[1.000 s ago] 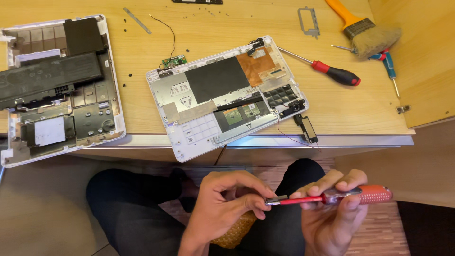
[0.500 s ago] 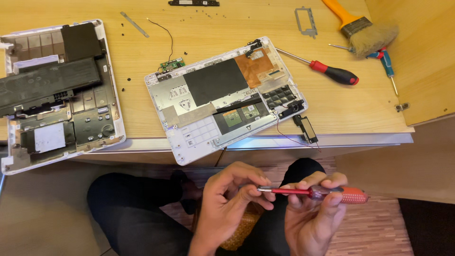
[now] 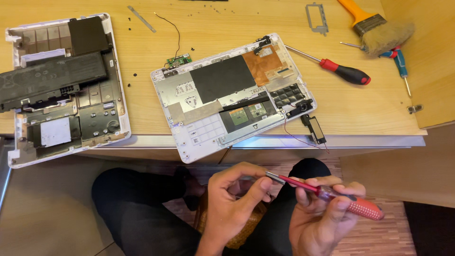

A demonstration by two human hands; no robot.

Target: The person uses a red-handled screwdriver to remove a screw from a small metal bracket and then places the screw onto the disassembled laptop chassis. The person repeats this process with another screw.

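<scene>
Both hands work below the table edge, over the person's lap. The right hand (image 3: 327, 215) closes its fingers around the orange grip of a red screwdriver (image 3: 332, 196), holding it nearly level with the metal tip pointing left. The left hand (image 3: 234, 199) pinches that tip between thumb and forefinger; whether something small sits at the tip cannot be told. Compared with a second ago, the tool lies slightly lower and more tilted in view, and the left fingers have closed nearer the very end of the shaft, which suggests attention to the tip and not to the table.

On the wooden table (image 3: 227, 19) lies an opened white laptop base (image 3: 232, 95), set at an angle and overhanging the front edge, with a black sheet, a copper-coloured patch and a small speaker (image 3: 316, 129) dangling on thin wires. A small green circuit board (image 3: 177, 60) rests just beside its upper left corner. To the left sits a second white shell with a black battery (image 3: 52, 83). To the right lie a red-and-black screwdriver (image 3: 332, 68), a blue-handled screwdriver (image 3: 400, 66), an orange-handled brush (image 3: 374, 26) and a metal bracket (image 3: 316, 18). Small dark screws are scattered near the top. Nothing lies between the hands and the laptop base except the table edge.
</scene>
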